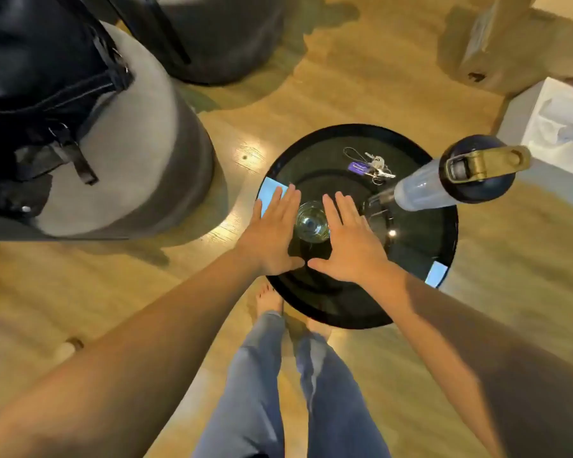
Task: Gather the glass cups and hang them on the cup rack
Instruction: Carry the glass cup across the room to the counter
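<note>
Flat hands either side of a glass cup

The glass cup (312, 225) stands on the round black bench (417, 246); the left hand (272, 231) and right hand (348, 239) lie spread flat beside it, grasping nothing, thumbs nearly meeting.

Bottle (444, 185) close right of glass (312, 221)
</note>
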Demonstrator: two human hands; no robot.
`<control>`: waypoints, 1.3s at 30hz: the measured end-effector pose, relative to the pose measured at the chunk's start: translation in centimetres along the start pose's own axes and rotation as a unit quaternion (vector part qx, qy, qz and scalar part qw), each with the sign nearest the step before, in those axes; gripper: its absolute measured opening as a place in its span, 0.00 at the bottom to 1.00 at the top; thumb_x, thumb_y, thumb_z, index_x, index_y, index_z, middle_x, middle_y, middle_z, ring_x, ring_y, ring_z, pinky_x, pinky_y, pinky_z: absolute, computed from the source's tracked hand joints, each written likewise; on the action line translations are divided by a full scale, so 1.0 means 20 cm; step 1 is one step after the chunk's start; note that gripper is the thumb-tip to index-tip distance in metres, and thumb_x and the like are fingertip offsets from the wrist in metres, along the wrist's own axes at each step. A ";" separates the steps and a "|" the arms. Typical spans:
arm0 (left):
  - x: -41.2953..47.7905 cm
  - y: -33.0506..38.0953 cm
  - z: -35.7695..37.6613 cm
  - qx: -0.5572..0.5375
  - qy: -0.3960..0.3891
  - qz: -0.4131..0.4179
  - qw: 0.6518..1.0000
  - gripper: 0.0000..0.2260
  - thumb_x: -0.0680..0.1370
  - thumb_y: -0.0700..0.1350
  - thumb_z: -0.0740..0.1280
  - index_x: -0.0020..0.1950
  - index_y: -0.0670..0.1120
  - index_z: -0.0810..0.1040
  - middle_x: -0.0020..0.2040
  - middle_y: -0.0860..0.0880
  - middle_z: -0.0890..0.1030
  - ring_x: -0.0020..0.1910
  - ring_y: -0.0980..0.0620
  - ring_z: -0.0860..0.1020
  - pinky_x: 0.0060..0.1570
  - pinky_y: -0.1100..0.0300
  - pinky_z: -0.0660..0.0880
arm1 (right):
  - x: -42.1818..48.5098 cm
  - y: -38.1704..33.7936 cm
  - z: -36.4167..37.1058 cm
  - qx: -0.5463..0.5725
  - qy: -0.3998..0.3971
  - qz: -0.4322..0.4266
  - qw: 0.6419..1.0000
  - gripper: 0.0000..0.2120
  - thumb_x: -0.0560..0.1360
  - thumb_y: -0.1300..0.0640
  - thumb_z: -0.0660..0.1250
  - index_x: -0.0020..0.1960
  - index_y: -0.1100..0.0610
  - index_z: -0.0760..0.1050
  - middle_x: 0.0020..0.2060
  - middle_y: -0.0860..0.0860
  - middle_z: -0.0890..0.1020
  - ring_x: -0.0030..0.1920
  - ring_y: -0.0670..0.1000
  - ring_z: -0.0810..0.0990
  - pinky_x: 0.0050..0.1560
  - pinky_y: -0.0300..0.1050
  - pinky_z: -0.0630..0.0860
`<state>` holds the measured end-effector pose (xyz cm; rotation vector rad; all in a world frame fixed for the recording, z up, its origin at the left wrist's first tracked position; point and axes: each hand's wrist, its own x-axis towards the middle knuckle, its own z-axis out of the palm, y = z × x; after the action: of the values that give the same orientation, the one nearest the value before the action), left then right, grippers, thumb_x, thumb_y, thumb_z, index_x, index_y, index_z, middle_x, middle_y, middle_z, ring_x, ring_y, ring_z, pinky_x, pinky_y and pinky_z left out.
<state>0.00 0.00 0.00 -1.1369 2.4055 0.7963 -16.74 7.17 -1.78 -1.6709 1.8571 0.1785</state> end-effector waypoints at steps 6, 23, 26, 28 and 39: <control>0.20 -0.01 0.18 -0.056 -0.033 -0.016 0.998 0.53 0.72 0.54 0.76 0.79 0.47 0.38 0.82 0.47 0.47 0.79 0.45 0.53 0.74 0.49 0.63 | 0.16 0.02 0.14 0.043 -0.028 0.057 0.997 0.58 0.69 0.42 0.75 0.78 0.49 0.32 0.80 0.51 0.39 0.80 0.56 0.49 0.72 0.58 0.66; 0.28 -0.04 0.15 -0.107 0.015 0.054 0.993 0.34 0.69 0.53 0.77 0.69 0.50 0.62 0.63 0.49 0.74 0.56 0.47 0.78 0.48 0.61 0.72 | 0.16 0.05 0.11 0.069 -0.001 0.034 0.997 0.46 0.68 0.47 0.75 0.75 0.48 0.48 0.70 0.53 0.66 0.52 0.55 0.80 0.39 0.45 0.72; 0.18 0.00 0.03 -0.126 0.012 0.086 0.988 0.35 0.66 0.53 0.78 0.67 0.50 0.64 0.60 0.49 0.74 0.55 0.48 0.77 0.47 0.61 0.72 | 0.04 0.02 0.00 0.074 0.008 0.020 0.997 0.47 0.68 0.46 0.75 0.75 0.49 0.49 0.70 0.53 0.67 0.52 0.55 0.80 0.40 0.45 0.71; 0.08 0.04 -0.07 -0.132 0.008 0.100 0.986 0.36 0.65 0.54 0.78 0.67 0.49 0.65 0.59 0.49 0.73 0.54 0.50 0.76 0.48 0.58 0.75 | -0.05 -0.01 -0.10 0.076 0.013 0.002 0.997 0.47 0.68 0.45 0.74 0.76 0.50 0.50 0.71 0.53 0.68 0.53 0.56 0.80 0.42 0.46 0.73; -0.51 0.61 -0.73 -0.196 0.069 0.271 0.940 0.42 0.60 0.62 0.80 0.70 0.56 0.66 0.61 0.57 0.74 0.59 0.58 0.76 0.56 0.61 0.75 | -1.03 -0.11 -0.75 0.325 0.184 0.050 0.926 0.49 0.57 0.44 0.81 0.71 0.40 0.57 0.55 0.35 0.76 0.54 0.42 0.78 0.48 0.30 0.74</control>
<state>-4.53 3.01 20.90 -0.6532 2.8026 1.4643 -20.08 16.83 21.63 -1.1906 1.9645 -0.6879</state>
